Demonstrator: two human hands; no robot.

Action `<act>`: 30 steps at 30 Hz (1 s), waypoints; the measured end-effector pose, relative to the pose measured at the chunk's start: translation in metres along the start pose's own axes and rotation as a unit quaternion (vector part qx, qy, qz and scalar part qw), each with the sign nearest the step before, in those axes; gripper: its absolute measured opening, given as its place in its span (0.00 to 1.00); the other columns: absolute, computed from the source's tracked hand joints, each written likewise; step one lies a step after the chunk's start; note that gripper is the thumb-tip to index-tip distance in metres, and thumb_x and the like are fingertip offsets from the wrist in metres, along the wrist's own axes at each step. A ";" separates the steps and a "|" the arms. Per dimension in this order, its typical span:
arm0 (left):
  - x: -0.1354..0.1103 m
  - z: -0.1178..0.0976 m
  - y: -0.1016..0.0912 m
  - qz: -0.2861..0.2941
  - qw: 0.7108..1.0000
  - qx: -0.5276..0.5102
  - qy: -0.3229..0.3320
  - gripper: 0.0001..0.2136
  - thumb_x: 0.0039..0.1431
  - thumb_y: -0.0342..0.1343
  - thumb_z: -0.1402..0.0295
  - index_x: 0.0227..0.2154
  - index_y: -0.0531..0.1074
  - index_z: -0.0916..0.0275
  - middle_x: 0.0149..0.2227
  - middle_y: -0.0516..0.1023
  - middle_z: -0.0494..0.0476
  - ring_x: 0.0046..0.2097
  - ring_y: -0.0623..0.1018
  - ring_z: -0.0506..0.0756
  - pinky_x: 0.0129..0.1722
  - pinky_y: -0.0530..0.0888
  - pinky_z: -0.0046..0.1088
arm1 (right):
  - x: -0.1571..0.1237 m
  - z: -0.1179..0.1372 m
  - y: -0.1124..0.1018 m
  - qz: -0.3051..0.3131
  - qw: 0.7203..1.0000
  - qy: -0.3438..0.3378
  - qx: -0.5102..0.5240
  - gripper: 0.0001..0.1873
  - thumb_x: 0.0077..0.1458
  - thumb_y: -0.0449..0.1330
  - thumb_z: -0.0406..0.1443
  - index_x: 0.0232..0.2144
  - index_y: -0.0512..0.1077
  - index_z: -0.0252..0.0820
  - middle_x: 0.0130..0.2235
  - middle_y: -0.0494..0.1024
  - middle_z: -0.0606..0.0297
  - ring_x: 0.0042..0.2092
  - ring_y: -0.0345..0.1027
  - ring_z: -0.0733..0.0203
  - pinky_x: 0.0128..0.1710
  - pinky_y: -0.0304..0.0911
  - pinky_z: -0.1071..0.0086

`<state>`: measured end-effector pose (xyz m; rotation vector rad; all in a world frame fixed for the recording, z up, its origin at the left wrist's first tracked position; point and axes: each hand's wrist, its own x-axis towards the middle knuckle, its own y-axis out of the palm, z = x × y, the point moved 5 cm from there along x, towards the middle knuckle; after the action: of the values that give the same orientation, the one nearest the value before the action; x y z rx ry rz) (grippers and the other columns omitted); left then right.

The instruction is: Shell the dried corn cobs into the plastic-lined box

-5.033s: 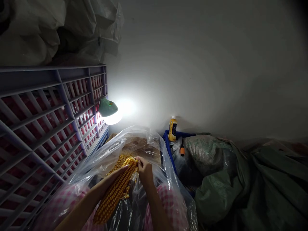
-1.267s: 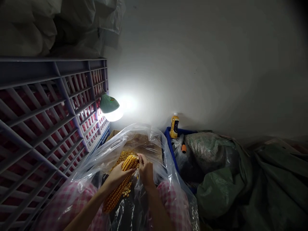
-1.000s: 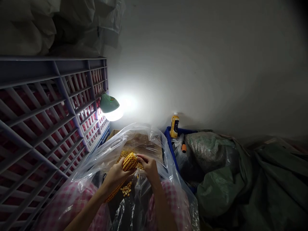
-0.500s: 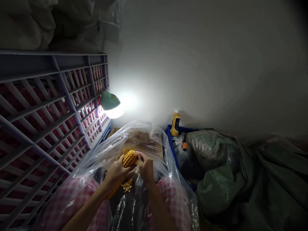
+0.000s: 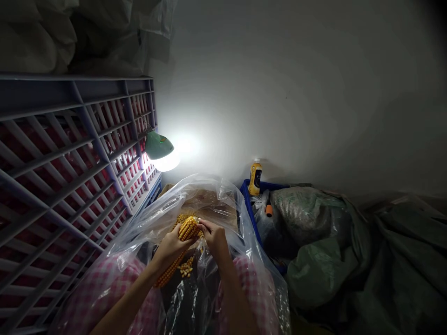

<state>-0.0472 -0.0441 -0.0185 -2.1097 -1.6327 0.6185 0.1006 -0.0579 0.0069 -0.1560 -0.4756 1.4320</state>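
My left hand [image 5: 170,248] is wrapped round a yellow ear of corn [image 5: 189,228], whose tip points up and away from me. At that tip, the thumb and fingers of my right hand [image 5: 215,238] press on the ear; any kernels between them are too small to make out. A second ear of corn [image 5: 169,273] lies below my left hand, partly hidden by the wrist. Loose kernels [image 5: 186,268] rest beside it in a clear plastic bag [image 5: 206,298] spread over my lap. More yellow kernels [image 5: 182,217] show behind the held ear.
A slatted purple crate [image 5: 104,158] rises at the left, with a lit green lamp [image 5: 159,145] hanging on it. Cardboard [image 5: 213,207] lies inside the bag's far side. To the right, a blue bin [image 5: 247,204] holds sacks [image 5: 307,214] and a yellow bottle [image 5: 255,177].
My right hand has shifted very slightly right, its fingers still at the ear's tip. My left hand keeps its hold, and the view has moved a little.
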 end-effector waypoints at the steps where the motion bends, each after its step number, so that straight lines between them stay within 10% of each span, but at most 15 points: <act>1: -0.001 -0.001 -0.001 -0.004 1.000 0.005 -0.003 0.20 0.47 0.55 0.53 0.37 0.66 0.62 0.35 0.77 0.58 0.37 0.76 0.59 0.35 0.68 0.29 | 0.000 0.000 0.002 -0.001 1.000 -0.008 -0.008 0.15 0.55 0.54 0.36 0.41 0.76 0.42 0.43 0.78 0.59 0.45 0.72 0.54 0.48 0.64 0.63; 19: -0.012 -0.008 -0.005 -0.041 0.997 0.054 -0.047 0.17 0.47 0.55 0.54 0.34 0.67 0.61 0.31 0.78 0.59 0.34 0.77 0.60 0.30 0.65 0.27 | -0.006 -0.012 0.022 -0.094 0.992 0.040 -0.078 0.21 0.60 0.43 0.39 0.35 0.76 0.40 0.32 0.80 0.56 0.35 0.73 0.56 0.37 0.64 0.69; 30: -0.011 -0.011 -0.005 -0.031 0.991 0.126 -0.042 0.17 0.51 0.52 0.51 0.35 0.64 0.60 0.32 0.77 0.60 0.35 0.77 0.61 0.29 0.63 0.26 | -0.002 -0.003 0.012 0.003 0.997 -0.013 -0.082 0.14 0.58 0.50 0.37 0.38 0.75 0.42 0.35 0.79 0.60 0.39 0.73 0.57 0.39 0.63 0.71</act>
<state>-0.0475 -0.0542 -0.0058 -1.8685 -1.5649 0.8547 0.0913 -0.0575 -0.0010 -0.2713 -0.6144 1.4022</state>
